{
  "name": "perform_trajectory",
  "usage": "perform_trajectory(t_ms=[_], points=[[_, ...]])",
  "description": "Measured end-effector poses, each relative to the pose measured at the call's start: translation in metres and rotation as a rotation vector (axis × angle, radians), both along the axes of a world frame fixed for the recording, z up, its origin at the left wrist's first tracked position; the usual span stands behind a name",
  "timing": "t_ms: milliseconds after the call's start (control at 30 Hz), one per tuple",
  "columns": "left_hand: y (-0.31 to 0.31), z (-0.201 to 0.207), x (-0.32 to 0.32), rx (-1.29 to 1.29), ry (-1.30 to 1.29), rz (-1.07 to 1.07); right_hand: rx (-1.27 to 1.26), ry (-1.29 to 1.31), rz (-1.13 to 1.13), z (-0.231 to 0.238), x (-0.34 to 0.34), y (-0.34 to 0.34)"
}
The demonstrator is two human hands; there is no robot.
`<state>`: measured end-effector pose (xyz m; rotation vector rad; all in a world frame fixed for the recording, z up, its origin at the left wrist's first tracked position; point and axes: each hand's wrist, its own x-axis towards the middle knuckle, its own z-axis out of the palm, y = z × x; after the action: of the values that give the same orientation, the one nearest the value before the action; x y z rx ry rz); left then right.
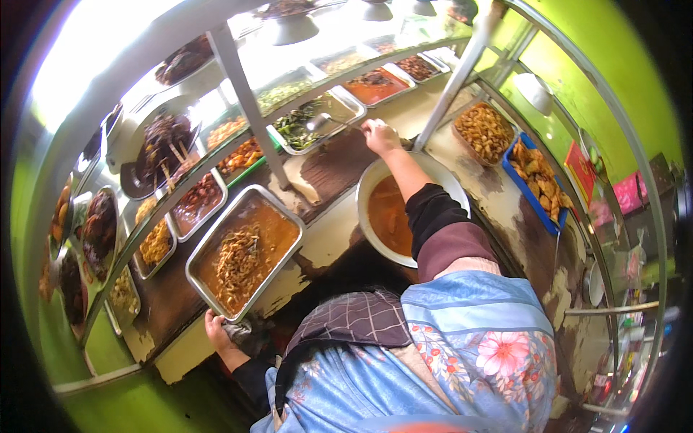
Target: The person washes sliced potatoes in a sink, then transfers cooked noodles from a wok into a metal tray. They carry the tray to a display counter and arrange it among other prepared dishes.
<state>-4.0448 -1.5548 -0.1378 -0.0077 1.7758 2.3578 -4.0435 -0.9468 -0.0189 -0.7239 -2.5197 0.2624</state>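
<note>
My left hand point(216, 333) grips the near corner of a rectangular metal tray point(204, 254) filled with orange curry and pale strips. A grey cloth point(240, 333) is bunched beside that hand. My right hand point(380, 136) reaches forward, closed on the handle of a metal spoon point(320, 121). The spoon's bowl rests in a metal tray of green vegetables point(299, 128) on the raised shelf. My right forearm, in a dark sleeve, passes over a large white bowl point(370, 177) of orange sauce.
Several metal trays of cooked food line the two shelves behind glass. A tray of brown chunks point(485, 130) and a blue tray of fried pieces point(538, 177) stand at the right. A metal post point(451, 83) rises next to my right hand. The worn counter point(332, 231) lies between tray and bowl.
</note>
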Motion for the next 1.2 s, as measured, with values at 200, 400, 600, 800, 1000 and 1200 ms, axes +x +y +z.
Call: perform_trajectory(t_ms=[200, 400, 600, 800, 1000, 1200], points=[[-0.003, -0.004, -0.005, 0.023, 0.007, -0.024, 0.167, 0.396, 0.234, 0.048, 0.082, -0.019], [-0.002, 0.001, -0.007, -0.057, -0.047, -0.018, 0.068, 0.422, -0.094, 0.018, 0.24, 0.007], [-0.004, 0.002, -0.007, -0.129, -0.127, -0.004, 0.192, 0.119, -0.69, -0.042, 0.331, 0.078], [-0.012, -0.012, -0.011, -0.185, -0.171, 0.109, 0.121, 0.085, -0.758, -0.067, 0.345, 0.101], [-0.009, -0.013, -0.004, -0.191, -0.056, 0.054, -0.164, 0.146, -0.681, -0.012, 0.357, 0.059], [0.004, 0.004, 0.005, -0.101, -0.034, 0.049, -0.412, -0.049, -0.459, 0.031, 0.34, 0.016]])
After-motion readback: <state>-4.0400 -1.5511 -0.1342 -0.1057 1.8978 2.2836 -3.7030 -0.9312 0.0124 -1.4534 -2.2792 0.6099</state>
